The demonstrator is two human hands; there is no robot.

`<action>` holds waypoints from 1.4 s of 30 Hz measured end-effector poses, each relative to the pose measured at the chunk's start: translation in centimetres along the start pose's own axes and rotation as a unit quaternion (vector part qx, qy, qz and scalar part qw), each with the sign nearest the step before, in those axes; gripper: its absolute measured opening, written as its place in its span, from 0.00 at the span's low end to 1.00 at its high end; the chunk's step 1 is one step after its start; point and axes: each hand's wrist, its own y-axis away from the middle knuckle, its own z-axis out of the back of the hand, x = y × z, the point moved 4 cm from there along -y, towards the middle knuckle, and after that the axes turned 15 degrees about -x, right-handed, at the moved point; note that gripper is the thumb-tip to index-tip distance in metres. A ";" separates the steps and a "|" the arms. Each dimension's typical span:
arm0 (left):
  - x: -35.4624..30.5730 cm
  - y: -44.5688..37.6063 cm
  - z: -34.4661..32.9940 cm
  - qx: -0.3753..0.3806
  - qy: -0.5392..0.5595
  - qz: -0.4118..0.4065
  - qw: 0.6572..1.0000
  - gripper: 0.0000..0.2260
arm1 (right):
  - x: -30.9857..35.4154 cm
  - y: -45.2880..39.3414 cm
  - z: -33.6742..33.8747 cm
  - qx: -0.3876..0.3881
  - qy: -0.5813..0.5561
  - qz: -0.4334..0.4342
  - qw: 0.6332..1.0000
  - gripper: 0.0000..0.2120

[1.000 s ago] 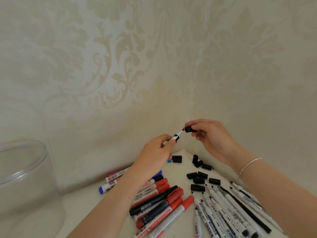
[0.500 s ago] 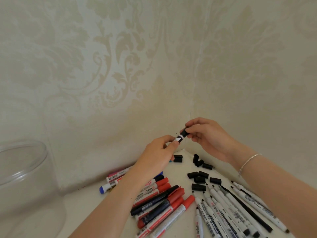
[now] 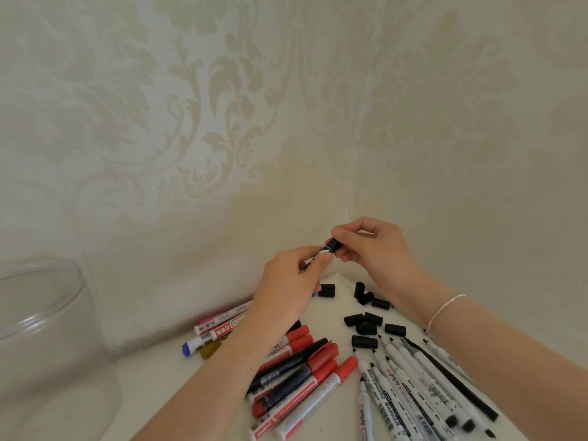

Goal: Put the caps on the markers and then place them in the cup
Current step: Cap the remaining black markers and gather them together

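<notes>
My left hand (image 3: 291, 281) grips a white marker, its body mostly hidden inside the fist. My right hand (image 3: 375, 249) pinches a black cap (image 3: 332, 244) that sits over the marker's tip, right against my left fingertips. Both hands are raised above the white table (image 3: 165, 374) near the wall corner. A clear plastic cup (image 3: 41, 316) stands at the far left. Several uncapped white markers (image 3: 401, 386) lie below my right forearm. Several loose black caps (image 3: 366, 326) lie just beyond them.
Several capped red and black markers (image 3: 302, 374) lie in a pile under my left forearm. Near the wall lie pink, red and blue-capped markers (image 3: 216, 326). Patterned walls close off the table's far corner.
My right hand brought the black cap from a small gap onto the marker's tip. The white tip section seen earlier is now covered, and both hands are closer together.
</notes>
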 end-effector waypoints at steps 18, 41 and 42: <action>-0.8 1.5 -1.1 0.244 -0.222 -0.004 0.944 0.15 | -2.7 2.8 5.2 0.094 0.270 -0.047 0.957 0.13; 2.8 1.7 -1.2 0.235 -0.493 -0.009 0.837 0.11 | -6.3 1.2 12.4 0.174 0.632 -0.103 0.748 0.10; 2.8 1.6 -1.2 0.233 -0.493 -0.012 0.838 0.10 | -6.4 1.0 12.0 0.179 0.638 -0.103 0.742 0.09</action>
